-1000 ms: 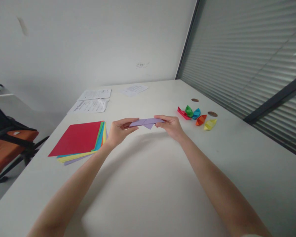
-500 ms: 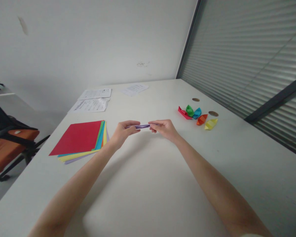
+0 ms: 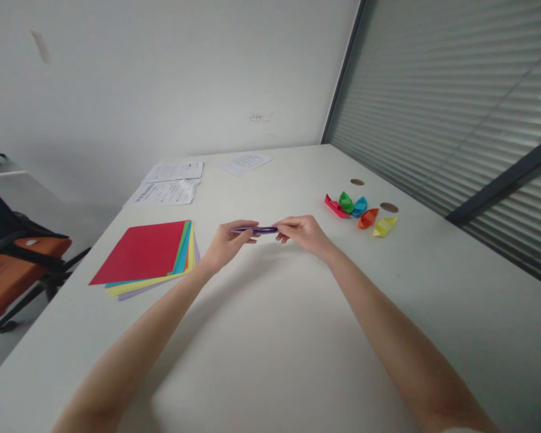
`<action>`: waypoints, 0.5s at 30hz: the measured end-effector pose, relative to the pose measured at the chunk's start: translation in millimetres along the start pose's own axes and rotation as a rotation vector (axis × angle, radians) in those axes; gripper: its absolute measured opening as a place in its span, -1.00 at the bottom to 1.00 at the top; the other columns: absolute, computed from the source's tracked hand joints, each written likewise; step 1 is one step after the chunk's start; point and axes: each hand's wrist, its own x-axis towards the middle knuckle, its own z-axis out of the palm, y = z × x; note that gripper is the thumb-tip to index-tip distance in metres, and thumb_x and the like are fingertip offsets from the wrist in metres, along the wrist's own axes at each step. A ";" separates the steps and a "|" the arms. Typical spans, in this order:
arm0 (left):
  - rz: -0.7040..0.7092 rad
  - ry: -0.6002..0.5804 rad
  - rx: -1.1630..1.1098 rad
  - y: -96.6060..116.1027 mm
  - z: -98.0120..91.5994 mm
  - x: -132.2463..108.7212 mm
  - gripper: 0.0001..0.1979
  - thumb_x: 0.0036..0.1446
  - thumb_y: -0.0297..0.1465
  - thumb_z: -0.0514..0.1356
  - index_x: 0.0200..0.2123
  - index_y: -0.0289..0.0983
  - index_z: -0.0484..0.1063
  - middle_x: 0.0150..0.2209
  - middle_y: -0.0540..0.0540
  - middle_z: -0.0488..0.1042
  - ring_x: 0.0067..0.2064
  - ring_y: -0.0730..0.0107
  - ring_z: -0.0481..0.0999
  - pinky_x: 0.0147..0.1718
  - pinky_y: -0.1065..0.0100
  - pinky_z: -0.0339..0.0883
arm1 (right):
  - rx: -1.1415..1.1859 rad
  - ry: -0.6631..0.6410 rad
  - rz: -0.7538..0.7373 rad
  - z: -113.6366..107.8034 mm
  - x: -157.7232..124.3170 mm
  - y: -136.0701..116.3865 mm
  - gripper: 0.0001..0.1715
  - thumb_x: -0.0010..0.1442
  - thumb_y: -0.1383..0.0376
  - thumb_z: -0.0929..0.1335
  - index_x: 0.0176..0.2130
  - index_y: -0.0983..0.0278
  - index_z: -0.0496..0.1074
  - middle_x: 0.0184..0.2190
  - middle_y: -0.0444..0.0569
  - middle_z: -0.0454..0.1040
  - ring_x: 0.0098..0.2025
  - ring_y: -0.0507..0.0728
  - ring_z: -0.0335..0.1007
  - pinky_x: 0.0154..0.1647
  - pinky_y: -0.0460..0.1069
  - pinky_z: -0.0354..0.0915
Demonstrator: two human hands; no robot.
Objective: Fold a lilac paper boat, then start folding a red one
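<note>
Just left of the left hand (image 3: 224,245), a coloured paper stack (image 3: 140,251) blocks the way. Beyond the right hand (image 3: 304,233), five folded papers (image 3: 368,218) form obstacles. Between them, open white tabletop (image 3: 279,189) runs back toward printed sheets (image 3: 168,193).

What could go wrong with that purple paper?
The left hand and right hand pinch the folded purple paper above the table, so a loose grip might drop it. It shows nearly edge-on, so a crooked fold could go unnoticed. The left forearm looks close to the colored paper stack and might nudge it.
</note>
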 end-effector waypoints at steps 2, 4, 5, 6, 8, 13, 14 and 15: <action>0.255 0.116 0.323 -2.7 -1.9 -1.6 -0.56 0.15 -0.21 0.23 0.06 -0.27 0.41 0.02 -0.25 0.46 -0.06 0.19 0.53 -0.08 0.14 0.42 | -0.008 0.044 0.012 0.7 0.5 0.7 -0.62 -0.01 0.09 0.48 -0.34 0.36 0.60 -0.54 0.00 0.57 -0.52 0.05 0.47 -0.44 -0.05 0.43; 0.501 0.211 0.634 -6.0 -4.6 -2.7 -0.56 0.14 -0.24 0.26 0.09 -0.20 0.39 0.05 -0.24 0.42 0.02 0.15 0.45 -0.01 0.11 0.34 | 0.002 0.114 0.035 0.6 1.7 3.5 -0.64 -0.04 0.09 0.49 -0.40 0.35 0.60 -0.57 -0.01 0.56 -0.55 0.05 0.47 -0.46 -0.05 0.45; 0.586 0.230 0.761 -7.9 -5.8 -2.9 -0.58 0.13 -0.25 0.27 0.06 -0.19 0.41 0.02 -0.24 0.43 0.03 0.13 0.42 0.00 0.09 0.30 | 0.017 0.139 0.053 0.5 2.4 5.2 -0.65 -0.05 0.09 0.50 -0.42 0.35 0.60 -0.57 -0.01 0.56 -0.55 0.05 0.47 -0.45 -0.04 0.46; 0.638 0.229 0.865 -9.9 -6.8 -2.7 -0.61 0.13 -0.27 0.28 0.04 -0.18 0.43 -0.01 -0.23 0.45 0.03 0.11 0.41 0.00 0.07 0.28 | 0.035 0.150 0.073 0.5 3.0 6.9 -0.66 -0.07 0.09 0.51 -0.44 0.35 0.59 -0.58 -0.01 0.55 -0.54 0.06 0.48 -0.43 -0.04 0.48; 0.683 0.213 0.995 -13.8 -7.5 -2.1 -0.67 0.16 -0.31 0.25 0.02 -0.16 0.45 -0.05 -0.22 0.48 0.00 0.10 0.41 -0.04 0.08 0.25 | 0.060 0.139 0.110 1.4 3.8 9.6 -0.67 -0.08 0.10 0.52 -0.46 0.35 0.59 -0.57 -0.01 0.56 -0.52 0.07 0.50 -0.39 -0.02 0.50; 0.656 0.288 1.058 -16.4 -4.2 -2.6 -0.69 0.20 -0.40 0.21 0.02 -0.12 0.45 -0.05 -0.17 0.51 0.04 0.06 0.37 -0.01 0.06 0.14 | -0.007 0.122 0.094 11.5 0.5 7.8 -0.70 0.02 0.12 0.46 -0.45 0.33 0.58 -0.54 0.02 0.56 -0.48 0.11 0.52 -0.33 0.02 0.48; 0.643 0.315 1.053 -15.3 -3.5 -3.3 -0.69 0.19 -0.40 0.21 0.01 -0.10 0.46 -0.04 -0.17 0.50 0.06 0.03 0.35 0.00 0.04 0.12 | -0.049 0.140 0.041 14.5 -1.1 5.8 -0.70 0.06 0.12 0.43 -0.45 0.32 0.58 -0.51 0.02 0.56 -0.45 0.12 0.52 -0.32 0.03 0.48; 0.629 0.338 1.048 -13.9 -2.8 -4.1 -0.69 0.18 -0.40 0.22 0.01 -0.09 0.47 -0.03 -0.17 0.50 0.08 0.00 0.34 0.00 0.03 0.11 | -0.104 0.168 -0.027 17.4 -3.0 3.4 -0.70 0.10 0.12 0.41 -0.45 0.30 0.57 -0.46 0.03 0.56 -0.42 0.12 0.52 -0.31 0.02 0.47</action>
